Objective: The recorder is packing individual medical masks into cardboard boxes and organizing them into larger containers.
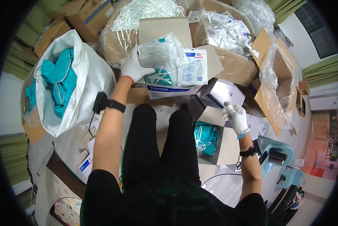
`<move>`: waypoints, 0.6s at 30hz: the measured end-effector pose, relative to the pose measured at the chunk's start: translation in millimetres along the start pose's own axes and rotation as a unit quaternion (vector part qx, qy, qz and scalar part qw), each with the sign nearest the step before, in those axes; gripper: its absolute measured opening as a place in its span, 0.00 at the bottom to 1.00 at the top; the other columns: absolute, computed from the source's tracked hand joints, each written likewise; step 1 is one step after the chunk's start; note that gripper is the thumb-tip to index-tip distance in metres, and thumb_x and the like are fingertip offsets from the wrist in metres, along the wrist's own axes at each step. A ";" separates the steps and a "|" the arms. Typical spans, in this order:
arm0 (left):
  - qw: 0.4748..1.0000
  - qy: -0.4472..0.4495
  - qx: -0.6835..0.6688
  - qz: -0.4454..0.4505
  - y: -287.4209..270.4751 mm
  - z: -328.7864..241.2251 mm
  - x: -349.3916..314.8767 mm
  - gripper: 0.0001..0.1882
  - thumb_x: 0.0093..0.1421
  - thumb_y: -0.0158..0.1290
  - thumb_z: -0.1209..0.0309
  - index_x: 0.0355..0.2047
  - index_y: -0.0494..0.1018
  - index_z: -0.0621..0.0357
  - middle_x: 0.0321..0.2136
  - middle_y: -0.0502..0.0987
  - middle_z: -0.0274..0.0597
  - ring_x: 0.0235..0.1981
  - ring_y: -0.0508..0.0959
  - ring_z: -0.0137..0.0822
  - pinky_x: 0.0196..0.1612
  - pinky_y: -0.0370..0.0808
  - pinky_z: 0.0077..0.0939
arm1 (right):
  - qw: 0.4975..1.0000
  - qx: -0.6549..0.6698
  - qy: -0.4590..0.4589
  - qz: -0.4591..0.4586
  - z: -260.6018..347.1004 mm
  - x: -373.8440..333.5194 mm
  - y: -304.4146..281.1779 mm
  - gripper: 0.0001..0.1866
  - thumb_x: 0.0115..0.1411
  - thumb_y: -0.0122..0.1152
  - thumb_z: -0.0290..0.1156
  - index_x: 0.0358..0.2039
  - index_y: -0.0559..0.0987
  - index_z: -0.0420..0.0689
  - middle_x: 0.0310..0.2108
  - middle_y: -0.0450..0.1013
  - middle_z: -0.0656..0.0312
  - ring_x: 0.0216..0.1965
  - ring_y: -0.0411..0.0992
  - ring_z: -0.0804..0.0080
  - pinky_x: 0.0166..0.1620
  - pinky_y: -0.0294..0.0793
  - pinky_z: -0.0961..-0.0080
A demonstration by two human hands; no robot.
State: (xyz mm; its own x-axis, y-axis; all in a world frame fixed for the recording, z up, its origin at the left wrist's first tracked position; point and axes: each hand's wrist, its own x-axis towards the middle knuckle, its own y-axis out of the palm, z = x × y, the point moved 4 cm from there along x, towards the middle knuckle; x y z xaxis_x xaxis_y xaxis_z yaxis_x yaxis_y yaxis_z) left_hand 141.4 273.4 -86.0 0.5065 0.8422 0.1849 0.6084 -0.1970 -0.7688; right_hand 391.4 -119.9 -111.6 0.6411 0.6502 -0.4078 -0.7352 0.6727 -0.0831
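Note:
In a white glove, my left hand (134, 69) grips the left side of some clear plastic bags (162, 51), its thumb stretched across their front. The bags are in an open carton (172, 28) in front of my knees. Teal face masks with white straps (159, 77) show under the bags. Beside them stands a white printed packet (193, 66) with blue and red marks. My right hand (236, 118), also gloved, is raised to the right with its fingers curled together; whatever they may hold cannot be made out. Below it an open box (229, 147) contains more teal masks (206, 138).
A large white sack (101, 71) of teal pieces stands at left. Behind the carton are boxes of white straps (146, 15) and white packets (229, 32). A plastic-lined carton (278, 79) and a blue-grey stool (283, 148) are at right. Scissors (239, 165) lie near the mask box.

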 end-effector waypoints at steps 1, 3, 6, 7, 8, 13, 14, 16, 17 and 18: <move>0.998 0.010 -0.008 0.057 6.8 6.1 10.0 0.62 0.34 0.72 0.59 0.65 0.48 0.66 0.59 0.63 0.60 0.60 0.64 0.52 0.63 0.61 0.38 | 1.000 0.005 0.003 0.007 -3.6 -1.7 6.9 0.14 0.67 0.52 0.30 0.48 0.74 0.35 0.30 0.77 0.59 0.24 0.73 0.78 0.27 0.72 0.84; 0.990 0.009 -0.018 0.142 19.7 13.9 27.1 0.67 0.32 0.73 0.58 0.67 0.44 0.66 0.61 0.60 0.63 0.63 0.62 0.53 0.64 0.60 0.35 | 1.000 0.004 0.004 0.008 -6.5 -1.4 15.7 0.14 0.67 0.52 0.30 0.48 0.74 0.35 0.30 0.77 0.59 0.24 0.73 0.78 0.28 0.72 0.84; 0.987 -0.015 -0.052 0.150 28.1 19.5 32.3 0.66 0.33 0.72 0.59 0.66 0.45 0.67 0.60 0.63 0.63 0.61 0.65 0.52 0.63 0.62 0.33 | 1.000 0.005 0.007 0.005 -5.8 -3.9 24.9 0.16 0.67 0.52 0.32 0.49 0.73 0.33 0.30 0.76 0.58 0.25 0.72 0.77 0.29 0.71 0.83; 0.987 -0.014 -0.054 0.149 29.5 17.1 31.3 0.66 0.33 0.72 0.59 0.66 0.45 0.67 0.60 0.63 0.63 0.61 0.65 0.52 0.63 0.62 0.33 | 1.000 0.013 0.009 -0.002 -3.9 -6.6 26.7 0.15 0.67 0.52 0.31 0.49 0.74 0.34 0.30 0.76 0.58 0.25 0.72 0.77 0.29 0.71 0.83; 0.993 -0.035 -0.043 0.102 27.7 17.6 26.8 0.63 0.34 0.72 0.60 0.65 0.48 0.68 0.59 0.65 0.62 0.59 0.67 0.51 0.62 0.63 0.32 | 1.000 0.021 0.011 -0.009 -2.5 -8.2 27.7 0.15 0.67 0.51 0.31 0.48 0.74 0.34 0.30 0.76 0.58 0.25 0.72 0.76 0.28 0.71 0.83; 0.993 -0.042 -0.101 0.050 35.4 19.5 0.3 0.46 0.39 0.68 0.65 0.58 0.62 0.68 0.52 0.71 0.59 0.54 0.72 0.49 0.58 0.67 0.32 | 0.999 0.027 0.011 -0.020 -5.5 -12.4 30.3 0.14 0.67 0.52 0.30 0.48 0.75 0.36 0.30 0.77 0.59 0.24 0.73 0.78 0.27 0.72 0.84; 0.993 -0.045 -0.101 0.047 36.6 26.9 -0.6 0.46 0.39 0.68 0.65 0.58 0.62 0.68 0.52 0.71 0.59 0.54 0.72 0.49 0.58 0.67 0.32 | 0.999 0.031 0.010 -0.019 -5.5 -11.8 32.8 0.14 0.67 0.52 0.30 0.48 0.75 0.36 0.30 0.76 0.59 0.24 0.72 0.78 0.27 0.72 0.85; 0.995 -0.031 -0.089 0.037 35.4 25.6 -2.8 0.42 0.38 0.69 0.62 0.55 0.66 0.60 0.49 0.75 0.56 0.52 0.74 0.50 0.55 0.71 0.36 | 0.999 0.029 0.014 -0.021 -6.3 -11.5 35.7 0.14 0.67 0.52 0.29 0.48 0.75 0.36 0.30 0.76 0.59 0.24 0.72 0.78 0.27 0.72 0.85; 0.995 -0.031 -0.090 0.037 34.4 25.4 -2.5 0.42 0.38 0.69 0.62 0.55 0.66 0.60 0.49 0.75 0.56 0.52 0.74 0.50 0.55 0.71 0.36 | 0.999 0.028 0.017 -0.024 -6.3 -11.5 37.7 0.13 0.66 0.52 0.29 0.48 0.75 0.36 0.30 0.76 0.59 0.24 0.72 0.79 0.27 0.72 0.85; 0.991 -0.026 -0.119 0.055 32.3 23.3 -2.1 0.40 0.39 0.68 0.64 0.53 0.66 0.63 0.48 0.75 0.56 0.51 0.74 0.49 0.55 0.70 0.35 | 0.999 0.028 0.017 -0.023 -5.8 -11.7 40.7 0.13 0.66 0.52 0.29 0.48 0.75 0.36 0.30 0.76 0.59 0.24 0.72 0.79 0.27 0.72 0.85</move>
State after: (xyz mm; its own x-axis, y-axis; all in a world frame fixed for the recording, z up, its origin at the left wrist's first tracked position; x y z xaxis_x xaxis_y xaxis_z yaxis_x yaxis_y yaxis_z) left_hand 145.8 277.0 -125.5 0.5498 0.8322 0.0719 0.6812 -0.3969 -0.6152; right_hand 352.7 -102.1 -115.5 0.6658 0.6064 -0.4347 -0.6910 0.7210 -0.0525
